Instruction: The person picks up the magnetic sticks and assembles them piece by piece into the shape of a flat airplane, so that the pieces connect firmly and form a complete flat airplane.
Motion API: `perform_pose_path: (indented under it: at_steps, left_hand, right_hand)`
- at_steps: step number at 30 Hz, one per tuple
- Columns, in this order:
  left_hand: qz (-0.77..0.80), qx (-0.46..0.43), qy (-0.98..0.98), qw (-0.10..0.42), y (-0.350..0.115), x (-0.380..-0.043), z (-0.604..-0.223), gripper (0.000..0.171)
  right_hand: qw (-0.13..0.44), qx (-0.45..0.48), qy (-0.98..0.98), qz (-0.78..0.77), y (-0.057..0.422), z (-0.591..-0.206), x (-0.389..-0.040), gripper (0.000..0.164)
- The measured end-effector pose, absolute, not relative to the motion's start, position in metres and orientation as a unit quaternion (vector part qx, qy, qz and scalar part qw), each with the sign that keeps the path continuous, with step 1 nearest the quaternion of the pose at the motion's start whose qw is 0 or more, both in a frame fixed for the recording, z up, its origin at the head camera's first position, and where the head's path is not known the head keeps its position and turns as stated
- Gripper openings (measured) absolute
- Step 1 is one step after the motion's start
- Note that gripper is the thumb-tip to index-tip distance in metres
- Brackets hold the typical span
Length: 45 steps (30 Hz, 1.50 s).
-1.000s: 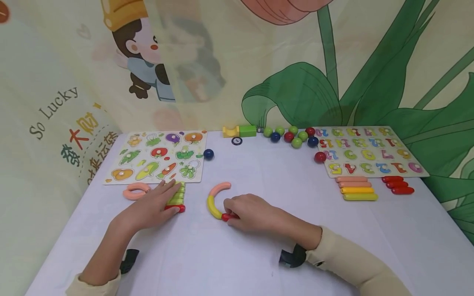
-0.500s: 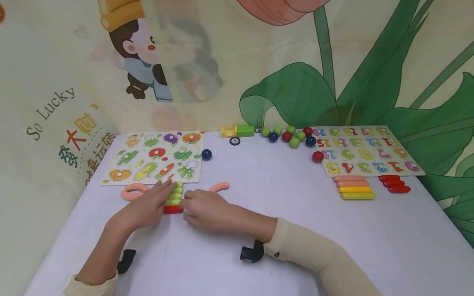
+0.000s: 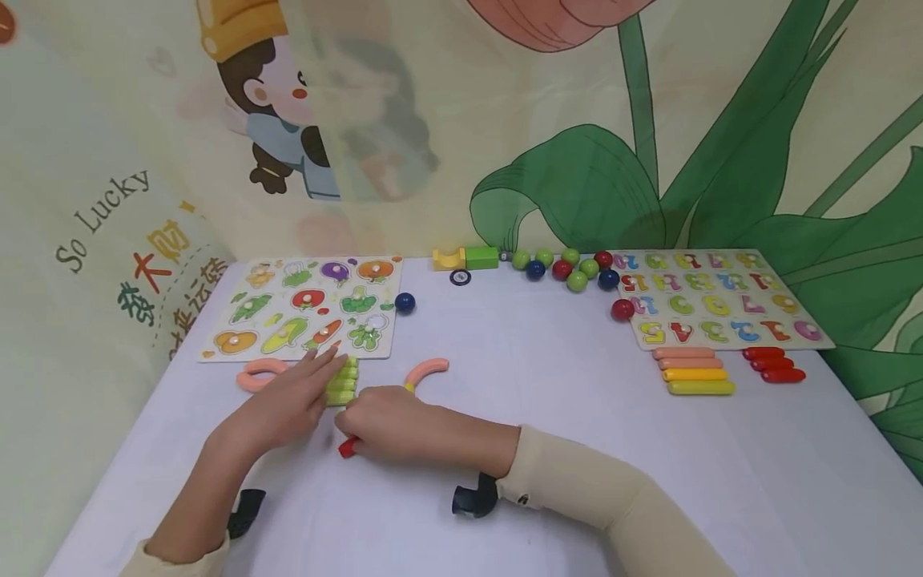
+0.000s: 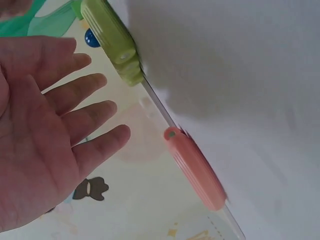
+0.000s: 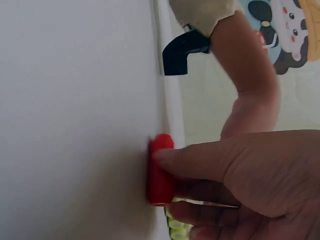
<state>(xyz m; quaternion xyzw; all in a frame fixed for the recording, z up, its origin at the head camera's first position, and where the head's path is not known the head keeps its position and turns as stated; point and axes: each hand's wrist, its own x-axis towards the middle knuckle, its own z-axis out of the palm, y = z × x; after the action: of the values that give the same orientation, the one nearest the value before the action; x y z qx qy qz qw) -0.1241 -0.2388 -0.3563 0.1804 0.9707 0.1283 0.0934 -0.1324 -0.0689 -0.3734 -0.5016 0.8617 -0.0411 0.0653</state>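
Observation:
In the head view my right hand (image 3: 397,425) pinches a short red stick (image 3: 348,447) just below the row of light green sticks (image 3: 341,386). The right wrist view shows the thumb on this red stick (image 5: 161,175), which is close to the white tabletop. My left hand (image 3: 281,409) lies over the left part of the green row, its fingers straight; in the left wrist view they are spread beside the green sticks (image 4: 112,37). Behind the right hand, a curved pink piece (image 3: 430,369) shows with a bit of yellow (image 3: 409,388); the rest is hidden. A pink ring (image 3: 252,377) lies by the left hand.
A vegetable puzzle board (image 3: 303,308) lies at back left, a number board (image 3: 728,308) at back right. Several coloured balls (image 3: 577,280) and a green block (image 3: 481,257) stand near the back. Yellow and pink sticks (image 3: 695,374) and red sticks (image 3: 782,375) lie at right.
My right hand has moved left from the curved chain to the red stick below the green row, and has drawn that stick toward me. The left hand has stayed in place.

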Motion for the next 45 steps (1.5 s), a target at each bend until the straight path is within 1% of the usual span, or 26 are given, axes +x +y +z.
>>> perform_pose_path:
  at_steps: [5, 8, 11, 13, 16, 19, 24, 30, 35, 40, 45]
  left_hand:
    - [0.113, 0.207, 0.968, 0.082, -0.224, -0.122, -0.359, 0.059]
    - [0.11, 0.23, 0.964, 0.08, -0.213, -0.121, -0.36, 0.063]
    - [0.111, 0.247, 0.959, 0.087, -0.201, -0.121, -0.359, 0.065]
    - [0.105, 0.253, 0.957, 0.092, -0.193, -0.123, -0.358, 0.066]
    - [0.09, 0.264, 0.955, 0.101, -0.179, -0.127, -0.357, 0.067]
    - [0.072, 0.27, 0.953, 0.116, -0.165, -0.131, -0.355, 0.069]
    - [0.047, 0.252, 0.956, 0.14, -0.145, -0.136, -0.355, 0.073]
    - [0.025, 0.238, 0.959, 0.15, -0.137, -0.136, -0.357, 0.075]
    - [0.006, 0.228, 0.964, 0.139, -0.137, -0.133, -0.359, 0.077]
    - [-0.003, 0.231, 0.965, 0.125, -0.135, -0.128, -0.361, 0.077]
    - [-0.004, 0.229, 0.966, 0.12, -0.133, -0.126, -0.36, 0.076]
  right_hand:
    - [0.084, -0.546, 0.833, -0.011, -0.04, -0.364, -0.115, 0.018]
    - [0.104, -0.539, 0.833, -0.068, -0.016, -0.357, -0.115, 0.014]
    - [0.115, -0.492, 0.85, -0.148, 0.014, -0.351, -0.131, 0.013]
    - [0.108, -0.445, 0.871, -0.179, 0.033, -0.351, -0.149, 0.015]
    - [0.098, -0.369, 0.907, -0.177, 0.056, -0.357, -0.177, 0.017]
    - [0.105, -0.315, 0.931, -0.149, 0.071, -0.367, -0.195, 0.016]
    - [0.117, -0.295, 0.936, -0.15, 0.078, -0.379, -0.203, 0.017]
    - [0.08, -0.313, 0.931, -0.173, 0.07, -0.383, -0.204, 0.017]
    - [0.067, -0.317, 0.928, -0.183, 0.062, -0.387, -0.204, 0.019]
    - [0.07, -0.304, 0.932, -0.183, 0.063, -0.389, -0.204, 0.031]
    - [0.083, -0.307, 0.924, -0.213, 0.069, -0.389, -0.208, 0.023]
